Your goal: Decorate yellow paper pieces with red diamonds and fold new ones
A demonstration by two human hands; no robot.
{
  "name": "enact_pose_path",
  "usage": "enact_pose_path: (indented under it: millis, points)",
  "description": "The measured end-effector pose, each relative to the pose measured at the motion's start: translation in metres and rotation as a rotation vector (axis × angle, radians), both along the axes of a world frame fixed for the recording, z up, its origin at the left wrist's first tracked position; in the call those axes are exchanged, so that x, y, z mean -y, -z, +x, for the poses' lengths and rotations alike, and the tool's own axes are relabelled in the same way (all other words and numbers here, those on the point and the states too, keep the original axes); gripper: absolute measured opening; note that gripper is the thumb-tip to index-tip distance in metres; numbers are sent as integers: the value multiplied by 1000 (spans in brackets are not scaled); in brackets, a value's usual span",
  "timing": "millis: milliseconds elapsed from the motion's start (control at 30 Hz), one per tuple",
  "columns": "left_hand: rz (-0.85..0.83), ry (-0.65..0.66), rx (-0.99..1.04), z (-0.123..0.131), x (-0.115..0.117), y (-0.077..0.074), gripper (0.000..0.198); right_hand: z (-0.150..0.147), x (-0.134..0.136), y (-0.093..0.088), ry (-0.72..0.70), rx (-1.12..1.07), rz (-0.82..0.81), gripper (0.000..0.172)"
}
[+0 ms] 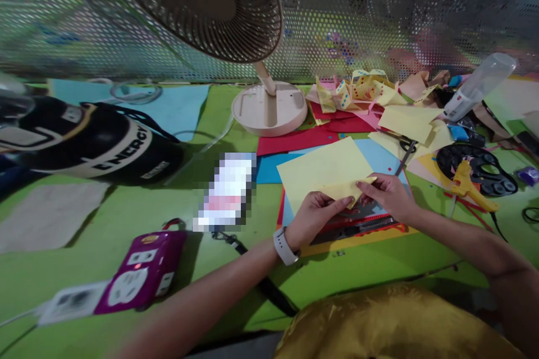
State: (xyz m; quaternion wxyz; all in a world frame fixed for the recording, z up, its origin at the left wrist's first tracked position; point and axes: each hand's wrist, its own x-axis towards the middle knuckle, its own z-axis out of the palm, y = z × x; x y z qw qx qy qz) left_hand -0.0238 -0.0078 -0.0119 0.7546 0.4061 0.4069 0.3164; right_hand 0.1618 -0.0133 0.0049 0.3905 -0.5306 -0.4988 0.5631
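Both hands hold a small folded piece of yellow paper [343, 189] between thumbs and fingers. My left hand [315, 214], with a pale watch on its wrist, pinches its left and lower edge. My right hand [386, 193] grips the right end, near a pointed corner. Under and behind it lies a larger yellow sheet [326, 160] on a stack of blue, red and orange paper. Close below my hands, a box cutter [366, 227] with orange parts rests on the stack. Scissors [406, 157] lie just beyond my right hand, partly covered by paper.
A fan [269, 109] stands at the back, before a perforated metal screen. Leftward are a black bottle [122, 143], a purple power strip [145, 261] and a blurred phone [227, 190]. To the right lie a yellow glue gun [465, 182], a black palette [501, 176] and paper scraps [370, 87].
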Motion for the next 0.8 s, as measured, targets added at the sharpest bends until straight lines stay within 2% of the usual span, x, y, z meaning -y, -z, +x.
enact_pose_path:
  millis: [500, 633, 733, 800]
  points:
    - [64, 4, 54, 3, 0, 0, 32, -3, 0, 0, -10, -43, -30, 37]
    - [19, 5, 44, 3, 0, -3, 33, -2, -1, -1, -17, -16, -35, 39]
    - [-75, 13, 3, 0, -2, -5, 33, 3, -6, -2, -20, -17, -70, 44]
    - [-112, 26, -18, -2, -2, -6, 31, 8, -11, -2, 58, -53, -91, 44]
